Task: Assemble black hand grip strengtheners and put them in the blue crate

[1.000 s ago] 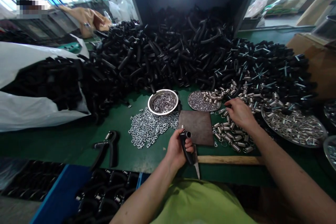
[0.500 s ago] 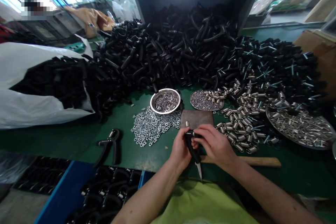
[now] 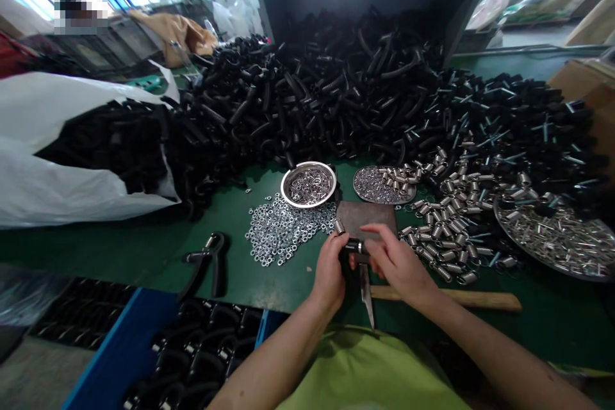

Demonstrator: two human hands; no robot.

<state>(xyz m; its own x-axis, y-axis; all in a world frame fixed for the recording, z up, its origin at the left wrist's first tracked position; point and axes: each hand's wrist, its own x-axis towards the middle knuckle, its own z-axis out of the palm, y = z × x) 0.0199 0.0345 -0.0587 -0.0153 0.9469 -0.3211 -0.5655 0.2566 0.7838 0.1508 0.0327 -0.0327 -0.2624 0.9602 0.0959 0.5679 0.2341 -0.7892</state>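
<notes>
A black hand-grip exerciser [image 3: 353, 246], with a coil spring [image 3: 339, 226] standing up at its end, is held in my left hand [image 3: 330, 272], the fingers closed around it. My right hand [image 3: 396, 266] is at the exerciser's right end; its index finger is stretched out and apart from the thumb, which is close to that end. Beneath the hands lies a hammer, its metal head [image 3: 366, 298] pointing toward me and its wooden handle [image 3: 471, 298] running right. Just beyond is a flat metal block [image 3: 366, 216]. Parts of the exerciser are hidden by my fingers.
Loose nuts [image 3: 271, 230] lie beside a steel bowl [image 3: 309, 206] of small parts. Springs [image 3: 446, 230] spread at right, near a tray of pins [image 3: 557, 237]. Black handles [image 3: 307, 96] are heaped behind. Another exerciser [image 3: 209, 262] lies left, above a blue crate [image 3: 115, 346].
My right index finger has lifted away from the exerciser's end. The exerciser and its spring have turned in my left hand. The whole view has shifted slightly.
</notes>
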